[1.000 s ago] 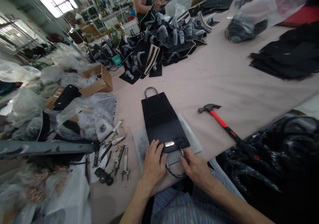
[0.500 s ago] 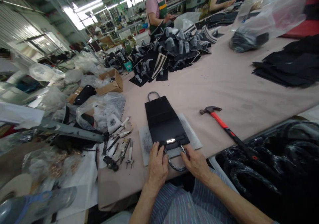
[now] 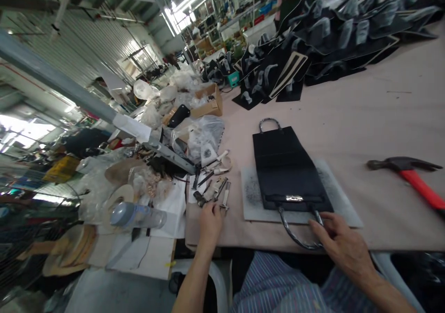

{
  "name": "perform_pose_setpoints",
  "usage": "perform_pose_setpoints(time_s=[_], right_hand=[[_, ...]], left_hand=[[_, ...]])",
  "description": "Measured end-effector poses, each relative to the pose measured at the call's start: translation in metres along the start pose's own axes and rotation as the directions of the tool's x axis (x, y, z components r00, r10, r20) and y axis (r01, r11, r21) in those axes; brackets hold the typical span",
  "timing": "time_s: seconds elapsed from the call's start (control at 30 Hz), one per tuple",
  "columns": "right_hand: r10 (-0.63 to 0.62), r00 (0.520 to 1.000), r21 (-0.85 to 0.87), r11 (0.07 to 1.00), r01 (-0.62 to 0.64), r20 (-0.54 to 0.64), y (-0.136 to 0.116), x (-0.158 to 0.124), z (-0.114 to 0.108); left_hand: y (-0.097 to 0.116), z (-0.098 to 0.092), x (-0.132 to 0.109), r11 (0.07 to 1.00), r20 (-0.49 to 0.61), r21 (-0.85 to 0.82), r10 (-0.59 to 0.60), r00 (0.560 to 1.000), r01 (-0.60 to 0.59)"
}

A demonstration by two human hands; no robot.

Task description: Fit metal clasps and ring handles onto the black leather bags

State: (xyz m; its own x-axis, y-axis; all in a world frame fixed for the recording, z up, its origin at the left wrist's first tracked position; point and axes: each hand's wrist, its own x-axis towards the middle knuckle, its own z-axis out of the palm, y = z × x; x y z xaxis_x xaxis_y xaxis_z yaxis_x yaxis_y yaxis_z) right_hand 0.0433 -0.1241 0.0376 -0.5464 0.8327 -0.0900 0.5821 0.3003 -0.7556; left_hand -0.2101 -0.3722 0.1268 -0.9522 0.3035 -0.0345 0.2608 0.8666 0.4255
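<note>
A black handbag (image 3: 288,164) lies flat on a pale speckled board (image 3: 342,206), with a shiny metal clasp (image 3: 294,198) near its close end. One plastic-wrapped handle (image 3: 292,234) curves toward me; the other handle (image 3: 269,120) sticks out at the far end. My right hand (image 3: 342,241) pinches the near handle by its right base, thumb and fingers closed. My left hand (image 3: 211,220) is at the near end of a group of metal hand tools (image 3: 220,190), its fingers slightly apart and partly hidden from me. No held tool shows in it.
A claw hammer (image 3: 413,176) with a red handle lies at the right. Black bag pieces (image 3: 327,48) are heaped at the back. Plastic bags (image 3: 203,134), an open carton (image 3: 210,102) and a slanting metal bar (image 3: 170,155) are on the left, with a bottle (image 3: 137,215) nearer.
My left hand has left the handbag and moved left to the metal tools. My right hand stays at the near handle. The view has turned to the left.
</note>
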Motion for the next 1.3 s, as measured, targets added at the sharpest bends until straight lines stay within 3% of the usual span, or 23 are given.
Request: perform_pose_setpoints(time_s=[0.13,0.27,0.4,0.57,0.7,0.83,0.9,0.97,1.03,1.07,1.17,1.3], right_hand=[[-0.017,1.0,-0.016,1.0,0.017,-0.015,0.001,-0.002,0.0],[-0.034,0.999,-0.016,0.999,0.033,-0.036,-0.003,-0.004,-0.003],[-0.018,0.999,-0.012,1.0,0.017,-0.038,-0.002,-0.003,-0.002],[-0.032,0.998,-0.054,0.998,0.029,-0.058,0.001,-0.002,0.005],[-0.057,0.996,-0.01,0.998,0.057,-0.068,-0.007,-0.006,0.003],[-0.112,0.991,0.032,0.993,0.114,-0.068,-0.016,-0.006,-0.001],[-0.129,0.988,0.033,0.991,0.132,-0.089,-0.017,-0.005,-0.002],[-0.149,0.981,0.029,0.988,0.154,-0.127,-0.017,-0.006,-0.002],[-0.174,0.971,0.029,0.983,0.181,-0.166,-0.017,-0.008,-0.002],[-0.185,0.966,0.032,0.98,0.194,-0.181,-0.017,-0.01,-0.002],[-0.213,0.954,0.04,0.973,0.226,-0.21,-0.016,-0.013,0.0],[-0.26,0.941,0.006,0.963,0.268,-0.217,-0.012,-0.013,0.002]], left_hand=[[0.015,-0.007,0.023,0.989,0.136,0.13,0.045,0.99,-0.062],[0.031,0.002,0.035,0.97,0.245,0.212,0.064,0.967,-0.118],[0.028,0.011,0.035,0.961,0.259,0.247,0.059,0.964,-0.125],[0.017,0.015,0.035,0.984,0.272,0.167,0.013,0.962,-0.061],[0.028,0.017,0.049,0.953,0.314,0.29,-0.014,0.949,-0.082],[0.038,0.02,0.068,0.92,0.417,0.367,-0.028,0.909,-0.14],[0.037,0.018,0.073,0.968,0.498,0.218,0.003,0.867,-0.128],[0.035,0.011,0.071,0.994,0.613,-0.103,0.033,0.789,0.039],[0.038,0.003,0.064,0.855,0.699,-0.419,0.09,0.709,0.305],[0.042,0.0,0.058,0.748,0.709,-0.524,0.119,0.695,0.407],[0.068,0.0,0.04,0.504,0.646,-0.707,0.177,0.742,0.496],[0.119,0.024,0.02,0.383,0.6,-0.779,0.228,0.767,0.496]])
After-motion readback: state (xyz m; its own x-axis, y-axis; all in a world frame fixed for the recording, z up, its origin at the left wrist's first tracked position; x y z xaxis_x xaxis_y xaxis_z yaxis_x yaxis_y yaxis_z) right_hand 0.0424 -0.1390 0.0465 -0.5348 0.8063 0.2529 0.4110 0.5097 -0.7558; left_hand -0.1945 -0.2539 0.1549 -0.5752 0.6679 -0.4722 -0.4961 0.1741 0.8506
